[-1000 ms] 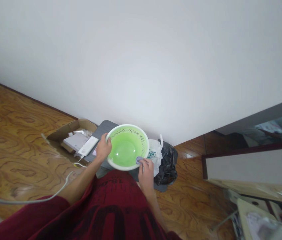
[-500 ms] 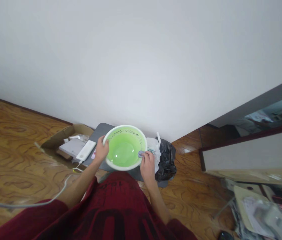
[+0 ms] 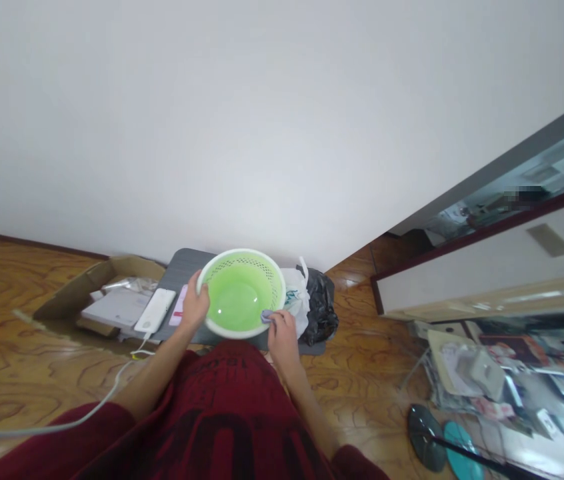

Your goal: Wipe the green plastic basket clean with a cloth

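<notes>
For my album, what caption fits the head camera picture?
Left hand holds a green basket; right hand holds a small purple cloth.

Before you, the basin [image 3: 239,297] sat between your left hand [image 3: 195,307] and right hand [image 3: 283,335], over the table [image 3: 182,267]. Left of it lay the corded device [image 3: 155,310], then the carton [image 3: 69,293]; right, two bags [image 3: 321,307]; behind, the wall [image 3: 262,133].

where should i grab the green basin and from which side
Best guess: the white rim, left and right sides, coming from the near side. The basin opens upward, its rim runs all round, and the wall stands behind it. The left hand grips the left rim; the right hand pinches a cloth.
</notes>
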`<state>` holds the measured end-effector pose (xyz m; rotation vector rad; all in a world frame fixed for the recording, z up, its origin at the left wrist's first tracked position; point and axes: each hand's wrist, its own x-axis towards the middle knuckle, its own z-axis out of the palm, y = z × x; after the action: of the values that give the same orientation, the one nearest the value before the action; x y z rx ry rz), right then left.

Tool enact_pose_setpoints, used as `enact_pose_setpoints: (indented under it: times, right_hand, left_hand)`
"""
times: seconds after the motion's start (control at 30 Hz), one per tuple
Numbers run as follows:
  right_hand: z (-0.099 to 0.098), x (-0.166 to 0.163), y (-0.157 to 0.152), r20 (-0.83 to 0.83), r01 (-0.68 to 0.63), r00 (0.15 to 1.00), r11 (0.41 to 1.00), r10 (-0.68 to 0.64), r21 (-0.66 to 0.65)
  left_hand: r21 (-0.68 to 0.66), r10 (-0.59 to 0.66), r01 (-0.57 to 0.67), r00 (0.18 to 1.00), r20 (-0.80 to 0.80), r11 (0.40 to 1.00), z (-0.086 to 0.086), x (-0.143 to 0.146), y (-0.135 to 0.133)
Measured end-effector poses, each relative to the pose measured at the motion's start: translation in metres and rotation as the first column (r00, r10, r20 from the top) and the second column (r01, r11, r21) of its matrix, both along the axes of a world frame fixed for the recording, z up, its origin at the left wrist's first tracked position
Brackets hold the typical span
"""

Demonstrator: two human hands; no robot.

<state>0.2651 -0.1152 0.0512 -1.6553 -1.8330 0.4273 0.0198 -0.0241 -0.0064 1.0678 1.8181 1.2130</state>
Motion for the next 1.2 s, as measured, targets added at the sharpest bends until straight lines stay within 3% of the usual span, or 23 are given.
enact_pose_setpoints:
  times: [0.13, 0.27, 0.37, 0.47, 0.63, 0.77, 0.83, 1.0, 1.1, 1.2]
  right_hand:
    - [-0.004, 0.001, 0.014, 0.014, 0.083, 0.996, 0.995, -0.083, 0.049]
    - [-0.008, -0.007, 0.008, 0.015, 0.152, 0.988, 0.986, -0.154, 0.071]
    - [-0.01, -0.021, -0.013, 0.003, 0.192, 0.981, 0.979, -0.192, 0.069]
    - [-0.011, -0.04, -0.035, 0.008, 0.167, 0.986, 0.985, -0.168, 0.051]
    - [-0.012, -0.053, -0.044, 0.015, 0.142, 0.99, 0.989, -0.143, 0.045]
    - [-0.012, -0.035, -0.019, 0.024, 0.268, 0.962, 0.959, -0.272, 0.095]
    - [-0.011, -0.022, -0.003, 0.029, 0.302, 0.951, 0.946, -0.307, 0.118]
    - [-0.007, -0.009, 0.01, 0.06, 0.226, 0.971, 0.968, -0.233, 0.109]
    - [-0.007, -0.02, -0.006, 0.078, 0.151, 0.984, 0.985, -0.158, 0.087]
    - [-0.008, -0.038, -0.027, 0.089, 0.064, 0.994, 0.996, -0.069, 0.055]
  left_hand:
    - [-0.018, -0.112, 0.112, 0.993, -0.028, 0.994, -0.001, -0.009, 0.0]
    - [-0.014, -0.188, 0.19, 0.958, -0.217, 0.982, 0.012, -0.02, 0.001]
    - [-0.202, -0.279, 0.225, 0.913, -0.299, 0.953, 0.022, -0.026, 0.001]
    - [-0.261, -0.294, 0.217, 0.904, -0.311, 0.941, 0.025, -0.026, -0.001]
    - [-0.155, -0.257, 0.234, 0.955, -0.15, 0.96, 0.013, -0.026, -0.002]
    - [-0.05, -0.282, 0.282, 0.959, 0.017, 0.958, 0.0, -0.028, 0.003]
    - [-0.058, -0.281, 0.286, 0.956, 0.085, 0.956, -0.006, -0.03, 0.004]
    - [-0.058, -0.253, 0.257, 0.965, 0.074, 0.965, -0.009, -0.028, 0.003]
    - [-0.036, -0.21, 0.209, 0.978, -0.018, 0.977, -0.008, -0.025, 0.001]
    - [-0.043, -0.187, 0.187, 0.982, -0.01, 0.981, -0.006, -0.023, -0.001]
